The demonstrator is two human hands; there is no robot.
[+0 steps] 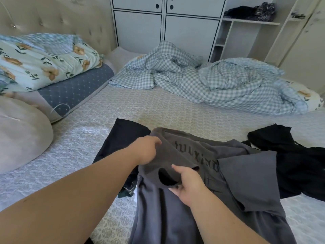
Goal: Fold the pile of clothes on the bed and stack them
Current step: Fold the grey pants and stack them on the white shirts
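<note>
A dark grey T-shirt with black gothic lettering lies crumpled near the front edge of the bed. My left hand pinches its fabric at the upper left, near the shoulder. My right hand grips the sleeve opening lower down. Under the shirt's left side lies a flat black garment. A loose heap of black clothes sits to the right, touching the grey shirt's edge.
A rumpled blue checked duvet covers the far right of the bed. Folded floral bedding rests on a grey-blue pillow at the left, with a round beige cushion below it. White cupboards and shelves stand behind.
</note>
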